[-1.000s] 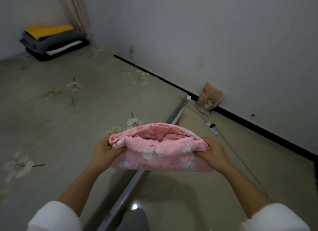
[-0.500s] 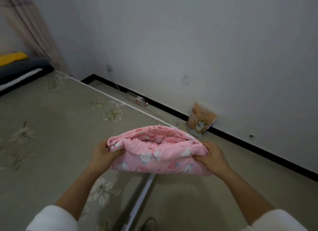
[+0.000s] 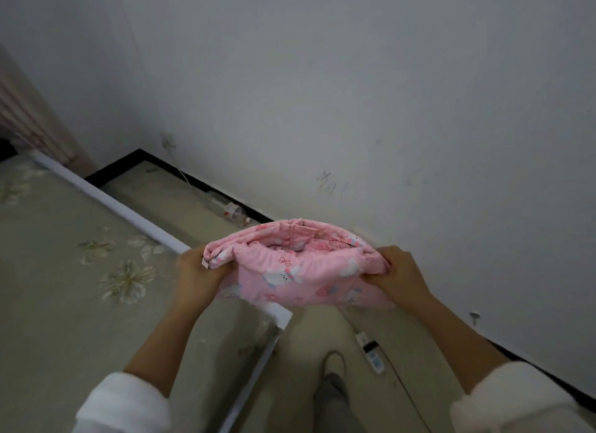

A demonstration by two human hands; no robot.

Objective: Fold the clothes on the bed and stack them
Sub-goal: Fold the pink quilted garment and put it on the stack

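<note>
A pink garment point(image 3: 300, 271) with white animal prints is bunched into a folded bundle in mid-air, above the corner of the bed point(image 3: 58, 287). My left hand point(image 3: 196, 271) grips its left end and my right hand point(image 3: 398, 276) grips its right end, fingers curled into the cloth. The bed carries a beige cover with pale flowers. The stack of folded clothes is out of frame.
A white wall point(image 3: 354, 93) with a black skirting stands close ahead. On the floor lie a plastic bottle point(image 3: 232, 211), a power strip point(image 3: 371, 352) with its cable, and my foot point(image 3: 333, 387). A curtain point(image 3: 29, 116) hangs at the far left.
The view has swung right and toward the wall; the folded stack at the head of the bed has left the frame. Both hands keep the same hold on the pink bundle.
</note>
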